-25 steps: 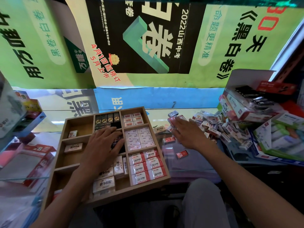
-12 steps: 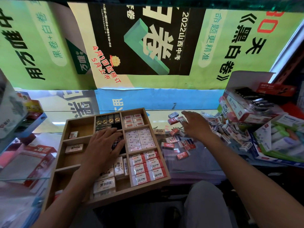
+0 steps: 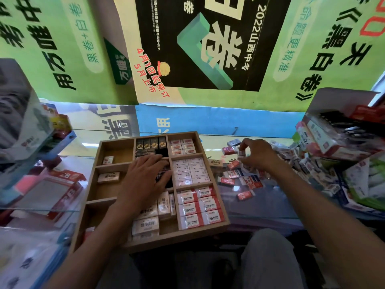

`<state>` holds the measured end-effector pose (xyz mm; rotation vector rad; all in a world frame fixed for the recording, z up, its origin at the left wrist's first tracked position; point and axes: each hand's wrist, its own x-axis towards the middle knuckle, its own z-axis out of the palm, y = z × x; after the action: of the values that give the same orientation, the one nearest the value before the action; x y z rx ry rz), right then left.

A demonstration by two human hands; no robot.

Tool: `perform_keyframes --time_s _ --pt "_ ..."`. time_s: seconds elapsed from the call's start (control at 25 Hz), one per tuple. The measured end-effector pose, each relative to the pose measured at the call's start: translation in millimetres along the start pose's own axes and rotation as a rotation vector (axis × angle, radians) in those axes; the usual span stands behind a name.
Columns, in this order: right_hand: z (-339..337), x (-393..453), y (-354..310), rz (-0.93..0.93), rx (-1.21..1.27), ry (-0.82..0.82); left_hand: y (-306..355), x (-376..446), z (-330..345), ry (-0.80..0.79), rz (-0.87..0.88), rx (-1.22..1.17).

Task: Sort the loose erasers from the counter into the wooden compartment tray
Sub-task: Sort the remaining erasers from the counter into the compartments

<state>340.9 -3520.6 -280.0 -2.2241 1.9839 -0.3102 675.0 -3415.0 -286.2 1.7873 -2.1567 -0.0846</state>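
The wooden compartment tray (image 3: 91, 184) lies on the glass counter at centre left, with rows of wrapped erasers in most cells. My left hand (image 3: 145, 180) rests flat on the tray's middle cells, fingers spread over dark erasers. To the right, loose red-and-white erasers (image 3: 245, 193) are scattered on the counter, and a bigger heap (image 3: 302, 161) lies farther right. My right hand (image 3: 258, 154) hovers over the scatter and pinches a small white eraser (image 3: 241, 152) between thumb and fingertips. A red eraser (image 3: 229, 150) lies just left of that hand.
Open boxes of stationery (image 3: 341, 134) are stacked at the right edge. Red 2B boxes (image 3: 62, 188) and packets crowd the left under and on the glass. Posters hang behind the counter. My knees are below the counter's front edge.
My right hand moved away from me toward the back of the scatter and closed its fingertips on a small eraser. Several red erasers now show where the hand was. The left hand stayed on the tray.
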Motion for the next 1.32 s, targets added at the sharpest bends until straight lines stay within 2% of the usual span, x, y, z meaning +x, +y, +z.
perform_keyframes --time_s 0.12,0.2,0.32,0.4,0.48,0.6,0.76,0.92,1.08,1.2,1.32 --pt "-6 -1 2 -0.060 0.081 -0.025 0 1 0 0.001 0.001 -0.008" --pt "-10 -5 -3 -0.020 0.111 0.050 1 1 0 -0.004 -0.008 -0.007" --pt "-24 -29 -28 0.069 0.530 0.135 2 -1 -1 0.004 -0.013 -0.012" --pt "-30 -58 -55 0.025 0.788 0.040 2 -1 -2 0.016 -0.009 -0.025" --pt "-30 -85 -80 -0.023 0.903 -0.091 3 -1 -2 0.018 -0.006 -0.028" --pt "-22 -102 -99 -0.134 0.768 -0.216 3 -3 -2 0.014 -0.007 -0.021" --pt "-18 -99 -94 -0.209 0.580 -0.261 3 -2 -2 0.016 -0.007 -0.028" --pt "-9 -97 -91 -0.365 0.360 -0.186 2 -2 -1 0.016 -0.006 -0.029" --pt "-5 -104 -91 -0.435 0.390 -0.125 2 -1 -1 0.017 -0.008 -0.029" --pt "-8 -107 -82 -0.497 0.399 -0.166 4 -2 -2 0.016 -0.008 -0.023" --pt "-10 -107 -74 -0.481 0.436 -0.168 2 -2 -1 0.022 -0.007 -0.021"
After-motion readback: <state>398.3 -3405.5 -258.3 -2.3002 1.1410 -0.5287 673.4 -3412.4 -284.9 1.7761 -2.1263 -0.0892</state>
